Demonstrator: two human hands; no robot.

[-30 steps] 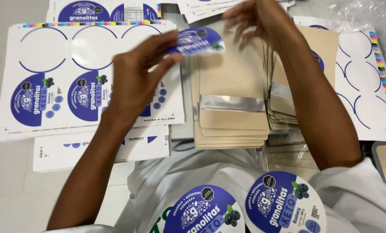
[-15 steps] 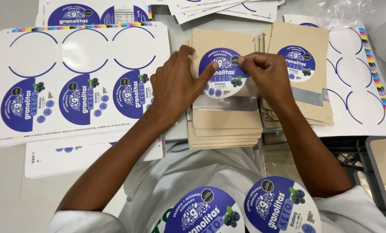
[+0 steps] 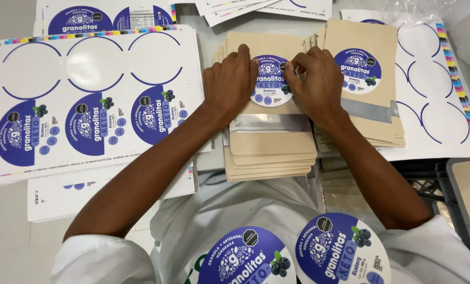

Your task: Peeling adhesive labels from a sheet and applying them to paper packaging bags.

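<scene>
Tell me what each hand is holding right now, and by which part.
Neither hand grips anything. The left hand and right hand press flat on opposite edges of the round blue sticker, against the top kraft pouch of the stack.

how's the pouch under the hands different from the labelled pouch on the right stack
The pouch under the hands is largely covered: the left hand and right hand press on its round label. The right-stack pouch lies untouched, its label in full view. Both are tan, with a silvery strip and a blue round label.
</scene>
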